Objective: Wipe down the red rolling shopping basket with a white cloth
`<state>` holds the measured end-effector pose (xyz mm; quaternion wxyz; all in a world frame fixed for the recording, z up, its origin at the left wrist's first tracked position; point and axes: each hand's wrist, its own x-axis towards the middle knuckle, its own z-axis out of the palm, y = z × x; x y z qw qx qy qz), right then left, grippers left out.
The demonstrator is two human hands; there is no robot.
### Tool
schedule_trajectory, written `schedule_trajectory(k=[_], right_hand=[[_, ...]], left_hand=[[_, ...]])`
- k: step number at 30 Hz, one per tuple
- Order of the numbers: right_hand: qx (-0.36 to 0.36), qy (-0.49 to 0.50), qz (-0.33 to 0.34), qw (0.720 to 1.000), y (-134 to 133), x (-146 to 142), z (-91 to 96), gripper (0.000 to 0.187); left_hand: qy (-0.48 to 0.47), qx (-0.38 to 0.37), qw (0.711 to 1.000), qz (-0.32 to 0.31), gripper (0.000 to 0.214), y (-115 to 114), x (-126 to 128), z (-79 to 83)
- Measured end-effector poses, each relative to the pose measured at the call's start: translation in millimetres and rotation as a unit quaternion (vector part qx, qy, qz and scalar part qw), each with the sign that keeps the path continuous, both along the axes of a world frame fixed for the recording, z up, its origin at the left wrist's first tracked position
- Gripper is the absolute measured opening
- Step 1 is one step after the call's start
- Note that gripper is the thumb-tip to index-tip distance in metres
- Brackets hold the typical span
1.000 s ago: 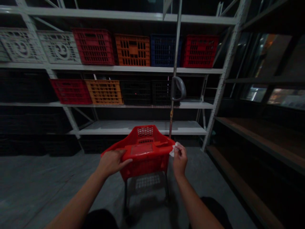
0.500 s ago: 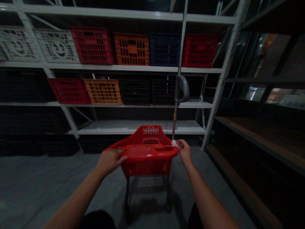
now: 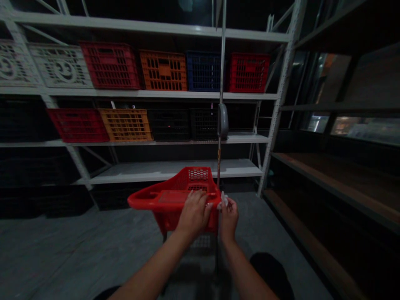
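A small red shopping cart point(image 3: 175, 205) stands directly in front of me, its handle side toward me. My left hand point(image 3: 194, 210) is closed over the right part of the cart's handle bar, fingers lying over the top. Beside it, at the right end of the bar, my right hand point(image 3: 229, 214) pinches a crumpled white wipe point(image 3: 223, 199), which touches or nearly touches the red plastic. Whether it is paper or cloth I cannot tell. A thin metal pole point(image 3: 222, 75) with a grey grip point(image 3: 223, 120) rises from the cart's right side.
A white metal rack point(image 3: 175, 95) spans the back, holding red crates point(image 3: 111, 66), an orange crate point(image 3: 164, 71), a blue crate point(image 3: 203, 71), a yellow crate point(image 3: 126, 125) and white crates point(image 3: 62, 66). Brown shelving point(image 3: 337, 179) runs along the right. Grey concrete floor point(image 3: 103, 246) lies below.
My left hand has slid right along the handle, from its left end to near my right hand. The cart has turned a little, and the view has shifted right.
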<state>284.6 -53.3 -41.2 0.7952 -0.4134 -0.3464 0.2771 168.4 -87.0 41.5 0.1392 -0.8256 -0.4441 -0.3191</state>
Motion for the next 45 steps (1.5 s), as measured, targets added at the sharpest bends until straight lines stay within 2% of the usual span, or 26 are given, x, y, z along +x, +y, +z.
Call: schedule_trajectory(k=[2,4,6,8,10,13,16,18,20,24,26,28,33,35,38,41,43,45], right_hand=[[0.025,-0.022,0.005,0.999,-15,-9,-2.7,0.021],[0.039,-0.047,0.010,0.998,-22,-12,-7.0,0.016],[0.030,-0.066,0.028,0.997,-21,-8,-10.5,0.014],[0.007,-0.081,0.050,0.995,-14,0,-7.8,0.014],[-0.002,-0.089,0.042,0.995,-4,9,6.3,0.014],[0.053,-0.111,-0.001,0.992,11,13,48.0,0.015],[0.077,-0.195,0.023,0.977,20,7,88.1,0.018],[0.043,-0.262,0.043,0.963,22,2,96.4,0.021],[0.004,-0.311,0.065,0.948,20,1,86.0,0.025],[-0.033,-0.336,0.152,0.929,16,4,46.2,0.024],[-0.022,-0.339,0.191,0.921,17,4,42.3,0.023],[0.002,-0.323,0.234,0.917,21,3,56.4,0.026],[0.062,-0.254,0.322,0.910,36,-2,120.8,0.033],[0.073,-0.271,0.349,0.894,39,-4,132.1,0.033],[0.054,-0.309,0.396,0.863,39,-10,121.4,0.034],[0.019,-0.329,0.426,0.843,38,-17,89.0,0.033],[0.006,-0.323,0.434,0.841,41,-17,66.3,0.032],[0.002,-0.323,0.410,0.853,45,-11,50.0,0.028]], left_hand=[[0.001,-0.041,0.999,0.028,0.041,1,23,-2.6],[0.019,-0.068,0.994,0.080,0.049,2,33,-5.8],[0.042,-0.071,0.991,0.107,0.052,2,32,-9.4],[0.054,-0.056,0.992,0.103,0.051,1,23,-13.3],[0.058,-0.035,0.993,0.093,0.051,0,12,-17.3],[0.058,-0.008,0.994,0.092,0.051,-3,-2,-22.5],[0.056,-0.007,0.994,0.093,0.052,-4,-13,-25.8],[0.057,-0.016,0.994,0.094,0.053,-6,-20,-26.9],[0.054,-0.023,0.994,0.095,0.054,-7,-28,-27.7],[0.036,-0.020,0.996,0.079,0.052,-9,-46,-28.7],[0.038,-0.017,0.997,0.065,0.050,-9,-54,-28.6],[0.048,-0.020,0.997,0.055,0.049,-8,-61,-27.6],[0.068,-0.039,0.997,0.026,0.043,-2,-77,-22.1],[0.063,-0.041,0.997,0.011,0.041,1,-84,-19.6],[0.060,-0.036,0.998,-0.009,0.039,8,-95,-16.9],[0.064,-0.032,0.997,-0.030,0.036,16,-107,-15.6],[0.065,-0.031,0.997,-0.040,0.035,21,-114,-14.0],[0.069,-0.037,0.996,-0.043,0.035,23,-121,-10.1]])
